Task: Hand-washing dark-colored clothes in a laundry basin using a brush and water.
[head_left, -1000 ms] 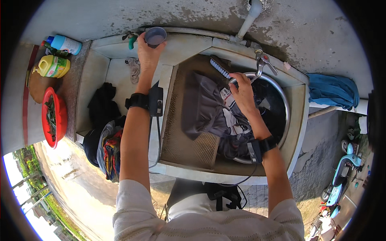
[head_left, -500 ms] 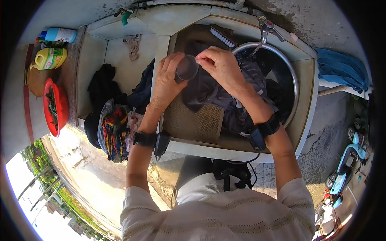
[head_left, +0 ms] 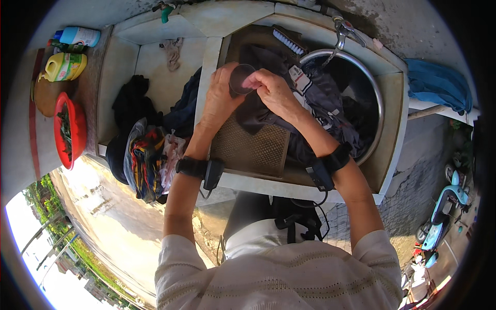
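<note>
My left hand (head_left: 219, 98) is wrapped round a small clear plastic cup (head_left: 237, 78), its mouth turned upward. The thumb and fingertips of my right hand (head_left: 277, 97) are pinched together inside the cup's rim; what they hold, if anything, is hidden. Both hands hover over a dark grey garment (head_left: 254, 120), spread across a ridged washing surface (head_left: 250, 147) in the right-hand sink. Part of the clothing, with a white patch (head_left: 299, 77) on it, lies over the near-left side of a round metal basin (head_left: 381, 103) of dark water.
Water runs from a tap (head_left: 341, 35) into the basin. A scrubbing brush (head_left: 288, 41) lies behind the garment. In the left sink are dark clothes (head_left: 130, 106) and a small cloth (head_left: 172, 56). Bundled clothes (head_left: 146, 163) hang over its front edge, near a red bowl (head_left: 79, 132) and a yellow bottle (head_left: 64, 67).
My right fingertips have moved from beside the cup's rim to inside it. The cup has tipped slightly, and my right forearm has shifted left, uncovering more of the clothing.
</note>
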Demonstrator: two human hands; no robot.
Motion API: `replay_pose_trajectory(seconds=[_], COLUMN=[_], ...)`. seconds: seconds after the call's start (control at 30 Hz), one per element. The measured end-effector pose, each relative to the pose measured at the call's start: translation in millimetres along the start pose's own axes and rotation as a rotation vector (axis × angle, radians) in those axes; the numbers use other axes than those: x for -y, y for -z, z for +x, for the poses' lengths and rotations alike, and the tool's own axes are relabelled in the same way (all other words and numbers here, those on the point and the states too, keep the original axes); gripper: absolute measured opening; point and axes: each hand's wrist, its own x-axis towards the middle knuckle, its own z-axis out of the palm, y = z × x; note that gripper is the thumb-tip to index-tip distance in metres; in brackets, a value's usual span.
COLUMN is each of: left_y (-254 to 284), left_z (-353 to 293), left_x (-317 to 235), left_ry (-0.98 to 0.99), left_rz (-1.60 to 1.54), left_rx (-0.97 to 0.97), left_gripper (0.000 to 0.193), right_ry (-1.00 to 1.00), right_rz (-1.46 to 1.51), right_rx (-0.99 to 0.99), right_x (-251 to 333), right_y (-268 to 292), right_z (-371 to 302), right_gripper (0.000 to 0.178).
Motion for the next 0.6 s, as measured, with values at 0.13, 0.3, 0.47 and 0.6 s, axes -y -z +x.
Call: replay_pose_trajectory(seconds=[0.13, 0.3, 0.47, 0.6], left_y=[-4.9, 0.1, 7.0, 3.6], left_z=[9.0, 38.2, 105.1, 150.5], left_x=[-4.8, -1.1, 27.4, 63.4], left_ry=[0.153, 0.173, 0.069, 0.151], left_rz=[-0.194, -0.278, -0.296, -0.250], left_rx=[-0.123, -0.283, -0.450, -0.506], left_gripper=[0.072, 0.070, 0.069, 0.072], right_ry=[-0.208, 0.338, 0.305, 0.238], right_rz=[0.297, -0.729, -0.692, -0.683], right_rx=[-0.182, 0.125, 0.085, 0.090], right_x=[-24.1, -43.8, -37.1, -23.9], right_y=[6.9, -19.2, -18.1, -0.5], right_z=[-9.4, -38.0, -45.4, -32.4], right_gripper=[0.023, 0.045, 0.058, 0.061])
